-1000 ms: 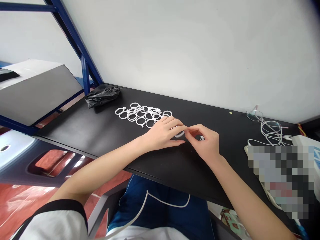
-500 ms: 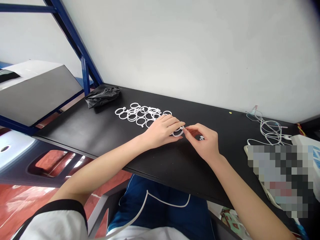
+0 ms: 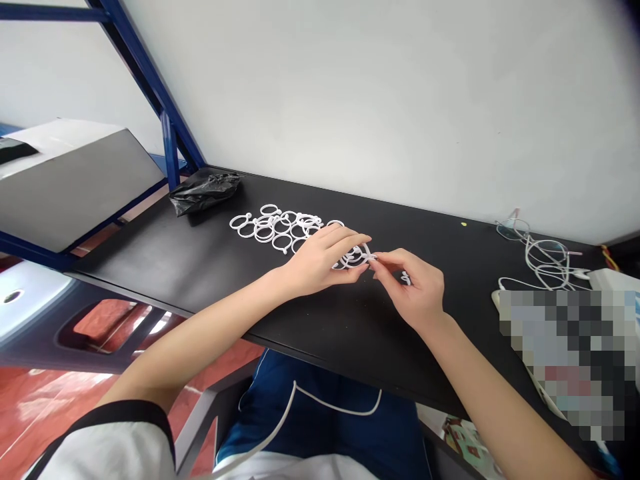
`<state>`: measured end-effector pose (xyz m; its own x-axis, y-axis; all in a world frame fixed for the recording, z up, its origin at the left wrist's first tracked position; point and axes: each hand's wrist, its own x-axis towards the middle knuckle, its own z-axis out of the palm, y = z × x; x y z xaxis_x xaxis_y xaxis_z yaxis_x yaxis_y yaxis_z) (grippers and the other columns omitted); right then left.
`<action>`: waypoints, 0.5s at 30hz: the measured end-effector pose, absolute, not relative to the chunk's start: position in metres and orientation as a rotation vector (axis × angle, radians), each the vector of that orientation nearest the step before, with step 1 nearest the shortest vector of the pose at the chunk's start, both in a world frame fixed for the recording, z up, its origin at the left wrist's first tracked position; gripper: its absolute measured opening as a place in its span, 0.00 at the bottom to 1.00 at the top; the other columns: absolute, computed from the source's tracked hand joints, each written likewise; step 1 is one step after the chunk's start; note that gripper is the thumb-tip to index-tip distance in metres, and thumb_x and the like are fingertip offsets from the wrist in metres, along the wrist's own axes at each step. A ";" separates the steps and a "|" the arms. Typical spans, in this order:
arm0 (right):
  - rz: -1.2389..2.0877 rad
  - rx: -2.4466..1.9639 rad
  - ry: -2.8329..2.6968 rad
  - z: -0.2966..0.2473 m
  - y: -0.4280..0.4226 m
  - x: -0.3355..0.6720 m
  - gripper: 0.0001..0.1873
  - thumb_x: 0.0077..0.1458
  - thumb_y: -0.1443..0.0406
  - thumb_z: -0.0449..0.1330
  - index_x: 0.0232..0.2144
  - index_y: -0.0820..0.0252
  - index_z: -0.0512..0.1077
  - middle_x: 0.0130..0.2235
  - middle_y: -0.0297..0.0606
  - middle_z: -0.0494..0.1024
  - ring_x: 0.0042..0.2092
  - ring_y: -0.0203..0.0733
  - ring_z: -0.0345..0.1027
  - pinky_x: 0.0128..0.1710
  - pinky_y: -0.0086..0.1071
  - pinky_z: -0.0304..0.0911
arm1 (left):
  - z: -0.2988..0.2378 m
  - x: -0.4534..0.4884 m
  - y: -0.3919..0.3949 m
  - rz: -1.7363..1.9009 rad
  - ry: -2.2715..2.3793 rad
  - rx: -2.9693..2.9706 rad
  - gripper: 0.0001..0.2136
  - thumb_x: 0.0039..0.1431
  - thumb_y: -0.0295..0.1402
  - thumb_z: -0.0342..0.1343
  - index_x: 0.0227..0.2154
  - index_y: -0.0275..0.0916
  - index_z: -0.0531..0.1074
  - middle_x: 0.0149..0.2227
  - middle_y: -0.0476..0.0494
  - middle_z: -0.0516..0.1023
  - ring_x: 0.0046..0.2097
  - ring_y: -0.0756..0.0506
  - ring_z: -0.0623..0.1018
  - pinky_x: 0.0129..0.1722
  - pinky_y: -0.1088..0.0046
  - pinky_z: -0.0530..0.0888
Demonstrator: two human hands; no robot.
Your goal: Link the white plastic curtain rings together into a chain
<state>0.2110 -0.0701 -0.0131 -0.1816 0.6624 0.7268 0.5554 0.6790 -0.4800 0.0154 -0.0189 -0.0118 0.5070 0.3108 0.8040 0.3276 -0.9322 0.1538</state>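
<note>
My left hand [image 3: 327, 257] is closed round a white plastic ring [image 3: 357, 262], its thumb below and its fingers above. At the ring's right side, the thumb and forefinger of my right hand [image 3: 413, 280] pinch a small part of it. More white rings show behind the left fingers, so I cannot tell how many are held. A pile of white rings with small round knobs [image 3: 283, 242] lies on the black table [image 3: 320, 333], left of and beyond my left hand. Small white pieces [image 3: 405, 277] show beside my right palm; their kind is unclear.
A crumpled black plastic bag [image 3: 205, 193] lies at the table's far left. To the right are eyeglasses [image 3: 513, 229], a coiled white cable [image 3: 545, 267] and a blurred-out flat object [image 3: 560, 353]. A white wall [image 3: 375, 100] rises behind the table.
The ring between my hands has turned and more of it and other rings show by my left fingers. My right hand has shifted slightly right and down.
</note>
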 end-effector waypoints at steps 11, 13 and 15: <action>0.114 -0.958 -1.855 -0.016 -0.071 0.211 0.05 0.60 0.66 0.61 0.39 0.53 0.75 0.31 0.33 0.81 0.28 0.38 0.76 0.28 0.32 0.74 | -0.008 0.016 -0.021 -1.465 -0.580 -2.740 0.12 0.64 0.35 0.56 0.47 0.36 0.69 0.39 0.40 0.79 0.39 0.46 0.77 0.41 0.67 0.75; 0.117 -0.972 -1.851 -0.016 -0.071 0.211 0.05 0.61 0.66 0.61 0.39 0.53 0.74 0.31 0.33 0.81 0.28 0.38 0.77 0.29 0.32 0.74 | -0.008 0.016 -0.021 -1.451 -0.604 -2.756 0.11 0.64 0.35 0.56 0.46 0.36 0.69 0.38 0.40 0.79 0.39 0.45 0.77 0.41 0.66 0.75; 0.120 -0.996 -1.845 -0.016 -0.071 0.210 0.03 0.61 0.65 0.60 0.38 0.53 0.74 0.31 0.33 0.81 0.27 0.38 0.77 0.28 0.32 0.74 | -0.009 0.015 -0.021 -1.442 -0.632 -2.773 0.12 0.64 0.36 0.55 0.46 0.37 0.69 0.38 0.40 0.79 0.39 0.45 0.77 0.41 0.66 0.75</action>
<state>0.2104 -0.0715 -0.0161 -0.1662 0.6762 0.7178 0.5776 0.6567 -0.4849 0.0153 -0.0210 -0.0085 0.5125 0.3662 0.7766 0.3231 -0.9203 0.2208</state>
